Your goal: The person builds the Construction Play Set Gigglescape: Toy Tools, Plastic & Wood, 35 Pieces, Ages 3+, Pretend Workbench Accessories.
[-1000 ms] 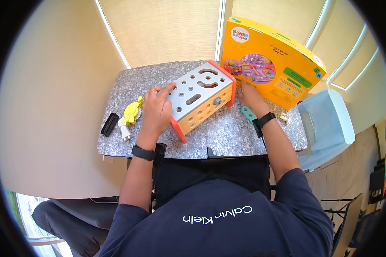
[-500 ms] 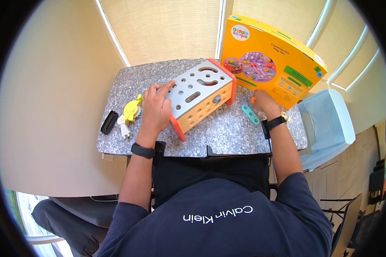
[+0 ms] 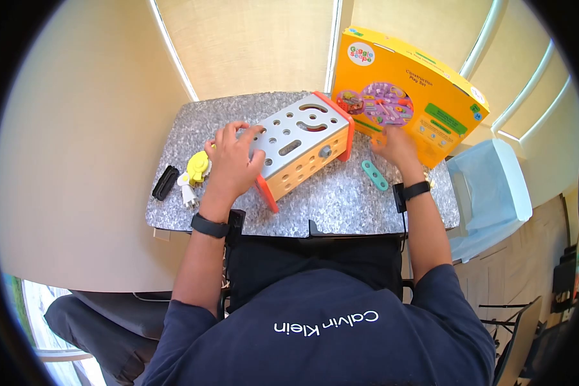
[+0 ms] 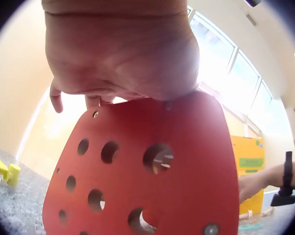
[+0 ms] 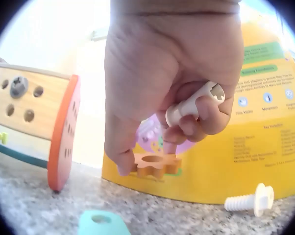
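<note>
The toy workbench [image 3: 294, 135] stands at an angle on the table, with a grey perforated top, wooden side and red ends. My left hand [image 3: 233, 161] rests on its near left corner, fingers loosely spread; the red end panel [image 4: 147, 166] fills the left wrist view below the palm. My right hand [image 5: 172, 73] pinches an orange gear [image 5: 156, 165] between thumb and fingertip just above the table, while its other fingers curl round a cream cylindrical piece [image 5: 194, 105]. A teal strip with holes [image 3: 374, 175] and a cream bolt [image 5: 250, 200] lie close by.
The yellow box [image 3: 408, 90] stands upright behind my right hand. At the table's left are a yellow toy saw [image 3: 198, 166], a white piece [image 3: 187, 192] and a black object [image 3: 165, 183]. A pale blue bin [image 3: 492, 193] stands off the right edge.
My right hand came out from beside the box's lower left corner, moved right and towards me, then lifted slightly with the orange gear. The left hand's fingers have spread a little on the workbench.
</note>
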`<move>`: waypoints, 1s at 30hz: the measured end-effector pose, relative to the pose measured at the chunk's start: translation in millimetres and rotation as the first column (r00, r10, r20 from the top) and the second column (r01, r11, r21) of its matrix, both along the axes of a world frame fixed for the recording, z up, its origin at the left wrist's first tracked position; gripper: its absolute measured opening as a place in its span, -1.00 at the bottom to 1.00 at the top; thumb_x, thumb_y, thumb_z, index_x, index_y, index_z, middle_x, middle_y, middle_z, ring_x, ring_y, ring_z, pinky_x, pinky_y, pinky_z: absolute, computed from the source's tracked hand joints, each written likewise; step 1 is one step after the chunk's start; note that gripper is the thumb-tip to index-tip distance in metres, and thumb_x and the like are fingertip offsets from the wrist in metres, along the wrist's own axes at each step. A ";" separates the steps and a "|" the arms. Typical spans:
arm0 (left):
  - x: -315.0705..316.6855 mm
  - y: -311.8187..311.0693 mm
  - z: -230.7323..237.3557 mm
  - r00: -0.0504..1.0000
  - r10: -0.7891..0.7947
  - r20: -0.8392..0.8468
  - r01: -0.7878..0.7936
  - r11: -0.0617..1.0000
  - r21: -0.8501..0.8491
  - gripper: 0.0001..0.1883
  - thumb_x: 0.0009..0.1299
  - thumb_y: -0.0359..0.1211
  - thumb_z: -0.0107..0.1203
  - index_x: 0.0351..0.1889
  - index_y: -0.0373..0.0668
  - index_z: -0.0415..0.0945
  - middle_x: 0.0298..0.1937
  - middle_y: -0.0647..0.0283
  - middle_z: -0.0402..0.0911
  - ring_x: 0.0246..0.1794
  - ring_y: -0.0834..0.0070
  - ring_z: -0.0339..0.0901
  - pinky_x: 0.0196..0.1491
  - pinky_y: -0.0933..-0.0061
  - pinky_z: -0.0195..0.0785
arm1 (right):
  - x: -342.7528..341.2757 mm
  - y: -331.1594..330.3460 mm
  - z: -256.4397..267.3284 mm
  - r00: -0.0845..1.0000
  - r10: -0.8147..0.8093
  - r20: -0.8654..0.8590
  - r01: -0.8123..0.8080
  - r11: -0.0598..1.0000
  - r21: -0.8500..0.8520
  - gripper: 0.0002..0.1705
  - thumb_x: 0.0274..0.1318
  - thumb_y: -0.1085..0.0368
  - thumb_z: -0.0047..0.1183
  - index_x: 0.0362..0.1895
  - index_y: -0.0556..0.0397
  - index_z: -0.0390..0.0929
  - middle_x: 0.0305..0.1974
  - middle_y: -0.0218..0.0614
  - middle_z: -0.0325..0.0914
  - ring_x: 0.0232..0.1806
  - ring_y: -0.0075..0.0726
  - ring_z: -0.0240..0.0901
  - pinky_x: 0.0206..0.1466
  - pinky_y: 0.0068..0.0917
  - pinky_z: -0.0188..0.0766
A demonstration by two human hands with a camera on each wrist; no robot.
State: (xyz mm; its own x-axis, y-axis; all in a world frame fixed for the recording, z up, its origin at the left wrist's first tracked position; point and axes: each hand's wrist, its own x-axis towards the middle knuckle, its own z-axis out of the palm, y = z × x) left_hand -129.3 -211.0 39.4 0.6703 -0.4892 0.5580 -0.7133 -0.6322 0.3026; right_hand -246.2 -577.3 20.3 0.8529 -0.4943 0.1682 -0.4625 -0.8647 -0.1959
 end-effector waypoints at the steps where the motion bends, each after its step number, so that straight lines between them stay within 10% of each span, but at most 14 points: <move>1: -4.2 -0.3 11.5 0.996 -0.045 0.079 0.045 0.999 0.008 -0.50 0.30 -0.35 0.07 0.24 0.00 0.66 0.15 0.12 0.55 0.25 0.10 0.41 0.32 0.05 0.25 | -0.4 8.6 7.2 1.000 0.001 0.008 -0.001 1.000 -0.002 -0.50 0.02 0.07 0.42 -0.03 0.12 0.67 -0.03 0.04 0.73 0.02 0.11 0.69 0.03 -0.06 0.62; 3: -12.8 -4.8 34.7 0.983 -0.093 0.160 0.090 0.996 0.021 -0.52 0.30 -0.36 0.12 0.22 -0.01 0.66 0.14 0.14 0.56 0.27 0.12 0.41 0.34 0.12 0.26 | -5.0 28.6 17.7 0.918 0.196 0.346 -0.158 0.978 -0.135 -0.44 0.00 0.04 0.45 0.01 0.08 0.63 -0.02 -0.04 0.72 0.01 0.04 0.69 0.01 -0.10 0.62; 6: -29.7 -17.8 60.3 0.952 -0.296 0.077 0.305 0.936 -0.176 -0.57 0.30 -0.41 0.25 0.17 -0.10 0.69 0.05 0.16 0.69 0.14 0.21 0.57 0.20 0.20 0.40 | -19.2 78.3 61.6 0.827 0.392 0.404 -0.384 0.917 -0.106 -0.45 0.00 0.07 0.46 0.03 0.03 0.61 -0.02 -0.14 0.71 -0.01 0.00 0.69 0.00 -0.16 0.62; 8: -40.1 -25.8 68.2 0.809 -0.480 -0.341 0.350 0.858 -0.377 -0.62 0.37 -0.37 0.35 0.15 -0.21 0.69 -0.07 0.16 0.78 -0.07 0.39 0.71 -0.01 0.36 0.54 | -26.5 101.3 75.4 0.744 0.506 0.437 -0.487 0.858 -0.165 -0.47 0.00 0.10 0.45 0.02 0.02 0.60 -0.04 -0.17 0.71 -0.02 -0.02 0.69 -0.02 -0.19 0.63; 13: -47.2 -34.9 62.4 0.579 -0.550 -0.602 0.335 0.834 -0.439 -0.59 0.44 -0.29 0.40 0.14 -0.37 0.66 -0.08 0.11 0.80 -0.13 0.55 0.75 -0.12 0.52 0.62 | -42.0 137.3 91.7 0.590 0.715 0.375 -0.668 0.693 -0.271 -0.39 -0.08 0.15 0.47 0.09 -0.01 0.55 -0.09 -0.20 0.68 -0.10 -0.06 0.67 -0.07 -0.20 0.62; 17: -47.4 -35.8 56.1 0.374 -0.611 -0.698 0.258 0.791 -0.555 -0.59 0.52 -0.30 0.33 0.15 -0.45 0.61 -0.05 0.08 0.78 -0.10 0.53 0.75 -0.08 0.53 0.68 | -42.0 138.4 86.0 0.554 0.720 0.418 -0.709 0.671 -0.216 -0.38 0.03 0.23 0.38 0.20 0.04 0.50 -0.08 -0.13 0.63 -0.06 -0.02 0.63 0.00 -0.20 0.58; 19: -43.1 -37.2 47.8 0.363 -0.625 -0.692 0.230 0.779 -0.583 -0.60 0.55 -0.29 0.28 0.17 -0.44 0.61 -0.03 0.08 0.78 -0.10 0.51 0.76 -0.07 0.53 0.69 | -44.3 132.5 84.3 0.650 0.493 0.578 -0.719 0.646 0.257 -0.39 0.14 0.37 0.22 0.31 0.09 0.44 -0.06 -0.07 0.57 0.00 0.03 0.58 0.09 -0.19 0.52; 26: -40.9 -36.4 39.7 0.296 -0.619 -0.727 0.186 0.784 -0.592 -0.64 0.65 -0.26 0.14 0.17 -0.40 0.60 0.03 0.09 0.75 -0.09 0.46 0.77 -0.02 0.50 0.72 | -52.5 129.3 97.8 0.565 0.570 0.597 -0.746 0.662 0.075 -0.45 0.29 0.60 -0.03 0.36 0.08 0.42 0.05 -0.01 0.55 0.04 -0.01 0.56 0.13 -0.21 0.49; 30: -44.1 -38.1 38.9 0.239 -0.663 -0.710 0.176 0.749 -0.639 -0.67 0.65 -0.26 0.13 0.15 -0.38 0.59 0.02 0.10 0.75 -0.12 0.45 0.78 -0.02 0.49 0.72 | -51.0 144.0 86.1 0.531 0.357 0.768 -0.767 0.588 0.257 -0.57 0.23 0.50 0.24 0.19 0.08 0.54 0.01 -0.13 0.67 -0.01 -0.10 0.66 0.09 -0.27 0.55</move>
